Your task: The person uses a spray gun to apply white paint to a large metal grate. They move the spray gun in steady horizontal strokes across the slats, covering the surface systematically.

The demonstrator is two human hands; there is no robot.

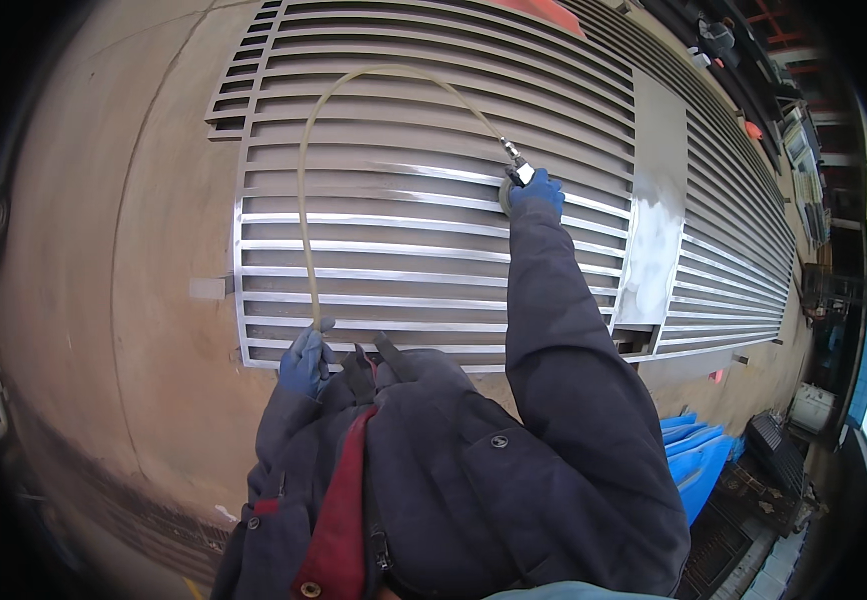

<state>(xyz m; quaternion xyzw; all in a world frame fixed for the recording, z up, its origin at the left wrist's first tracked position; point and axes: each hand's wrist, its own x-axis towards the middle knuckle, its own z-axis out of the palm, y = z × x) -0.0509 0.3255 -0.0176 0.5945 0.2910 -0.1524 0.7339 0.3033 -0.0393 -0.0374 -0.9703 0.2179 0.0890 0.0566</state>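
Note:
My right hand, in a blue glove, is closed round a small air sander whose round pad rests against the slats of a large metal grille. A pale hose runs from the tool's metal fitting in a wide arch over the slats, down to the left. Its lower part passes into my left hand, also gloved in blue, with the fingers wrapped round it near the grille's near left corner. The nearer slats look bright and shiny; those farther off are dull grey-brown.
A flat plate joins the slatted sections, partly shiny. Blue sheets lie at the lower right beside dark metal parts. An orange-red piece sits at the far edge. Concrete floor extends along the left.

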